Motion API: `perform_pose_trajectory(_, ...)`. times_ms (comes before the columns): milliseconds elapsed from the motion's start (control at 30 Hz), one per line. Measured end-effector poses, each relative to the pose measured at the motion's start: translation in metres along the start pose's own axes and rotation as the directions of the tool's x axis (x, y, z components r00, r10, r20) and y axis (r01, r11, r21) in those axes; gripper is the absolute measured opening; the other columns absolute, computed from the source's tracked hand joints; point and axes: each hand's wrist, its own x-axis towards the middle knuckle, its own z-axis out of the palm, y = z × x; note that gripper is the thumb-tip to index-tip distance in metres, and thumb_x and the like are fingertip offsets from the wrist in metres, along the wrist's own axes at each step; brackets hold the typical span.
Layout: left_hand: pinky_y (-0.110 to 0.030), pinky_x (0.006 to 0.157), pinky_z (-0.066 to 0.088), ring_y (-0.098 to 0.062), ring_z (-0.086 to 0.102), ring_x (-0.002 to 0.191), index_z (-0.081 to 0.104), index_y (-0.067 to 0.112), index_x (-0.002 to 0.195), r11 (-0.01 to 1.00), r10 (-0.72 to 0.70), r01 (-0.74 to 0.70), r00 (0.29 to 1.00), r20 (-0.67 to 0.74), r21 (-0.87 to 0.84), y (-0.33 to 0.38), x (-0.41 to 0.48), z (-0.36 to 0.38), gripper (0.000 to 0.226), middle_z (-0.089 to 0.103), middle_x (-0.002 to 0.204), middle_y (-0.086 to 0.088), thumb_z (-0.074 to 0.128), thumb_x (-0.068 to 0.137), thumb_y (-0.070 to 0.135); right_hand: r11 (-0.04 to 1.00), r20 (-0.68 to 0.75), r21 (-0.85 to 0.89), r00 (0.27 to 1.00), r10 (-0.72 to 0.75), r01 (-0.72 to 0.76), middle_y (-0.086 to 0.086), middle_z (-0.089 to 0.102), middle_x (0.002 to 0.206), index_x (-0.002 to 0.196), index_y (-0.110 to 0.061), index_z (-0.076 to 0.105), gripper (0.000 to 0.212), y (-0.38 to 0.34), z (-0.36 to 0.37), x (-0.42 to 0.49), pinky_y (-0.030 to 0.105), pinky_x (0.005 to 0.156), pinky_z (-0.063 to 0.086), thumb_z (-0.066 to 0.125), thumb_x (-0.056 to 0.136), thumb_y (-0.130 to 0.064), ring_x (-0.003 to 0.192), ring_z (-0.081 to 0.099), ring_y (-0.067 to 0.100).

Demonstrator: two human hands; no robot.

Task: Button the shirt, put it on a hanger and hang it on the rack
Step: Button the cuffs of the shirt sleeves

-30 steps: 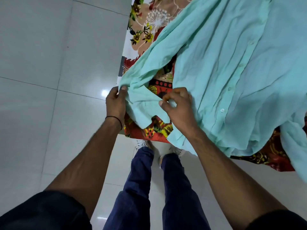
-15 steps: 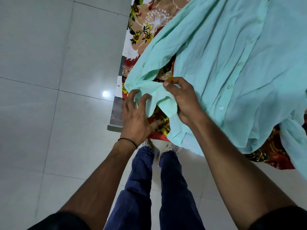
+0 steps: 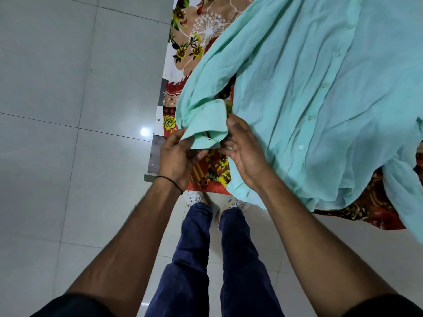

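at nine o'clock the grey tiled floor (image 3: 57, 88) is showing a bright reflection. the left hand (image 3: 177, 156), wearing a black wrist thread (image 3: 170, 180), is pinching the sleeve cuff (image 3: 203, 131) at centre. the right hand (image 3: 246, 161) is gripping the cuff's other side, thumb on top. the mint-green shirt (image 3: 309, 88) is lying spread on a floral sheet (image 3: 206, 30) toward two o'clock.

Cloth (image 3: 206, 30): red with bright flowers, on the table (image 3: 155, 156)
Floor (image 3: 57, 88): shiny grey tiles
Trousers (image 3: 194, 259): dark blue
Shoes (image 3: 194, 199): white
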Motion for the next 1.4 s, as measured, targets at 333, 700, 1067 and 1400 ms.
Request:
perform_pose_trajectory(333, -0.032, 0.089, 0.053, -0.023, 0.060, 0.106, 0.050, 0.012, 0.121, 0.777, 0.243, -0.207, 0.970, 0.020, 0.595, -0.046, -0.029, -0.008, 0.039, 0.056, 0.119, -0.007, 0.067, 0.086, 0.008, 0.944, -0.108, -0.326, 0.989, -0.097, 0.057, -0.006, 0.073, 0.109, 0.114, -0.019, 0.067, 0.045, 0.019, 0.000, -0.003, 0.035, 0.091, 0.058, 0.055, 0.083, 0.012, 0.104, 0.069, 0.009)
perform_pose_trajectory(700, -0.037, 0.089, 0.049, -0.019, 0.052, 0.105, 0.061, 0.015, 0.113, -0.002, 0.501, -0.685, 0.630, 0.593, 0.729, -0.006, -0.007, 0.004, 0.037, 0.055, 0.119, -0.004, 0.062, 0.078, 0.001, 0.768, -0.003, -0.584, 0.945, -0.327, 0.264, -0.004, 0.064, 0.111, 0.108, -0.009, 0.072, 0.036, 0.011, 0.000, -0.002, 0.016, 0.092, 0.048, 0.059, 0.081, 0.012, 0.103, 0.062, 0.007)
perform_pose_trajectory(1067, -0.028, 0.087, 0.047, -0.014, 0.051, 0.103, 0.055, 0.014, 0.106, 0.304, 0.560, -0.508, 0.780, 0.280, 0.806, -0.034, -0.008, -0.031, 0.035, 0.052, 0.112, -0.007, 0.055, 0.076, -0.004, 0.969, -0.274, -0.133, 0.948, 0.165, -0.207, 0.008, 0.067, 0.103, 0.111, -0.001, 0.063, 0.031, 0.030, 0.003, -0.004, 0.026, 0.060, 0.059, 0.077, 0.085, -0.011, 0.082, 0.066, 0.013)
perform_pose_trajectory(1400, -0.003, 0.063, 0.037, -0.002, 0.045, 0.075, 0.041, 0.013, 0.098, 0.383, 0.599, -0.354, 0.798, 0.062, 0.853, -0.039, -0.019, -0.025, 0.043, 0.045, 0.089, 0.007, 0.078, 0.076, 0.014, 0.963, -0.138, -0.244, 0.987, 0.086, -0.118, 0.001, 0.073, 0.093, 0.105, -0.016, 0.070, 0.036, 0.025, 0.011, 0.001, 0.016, 0.049, 0.044, 0.058, 0.083, 0.010, 0.065, 0.061, 0.002)
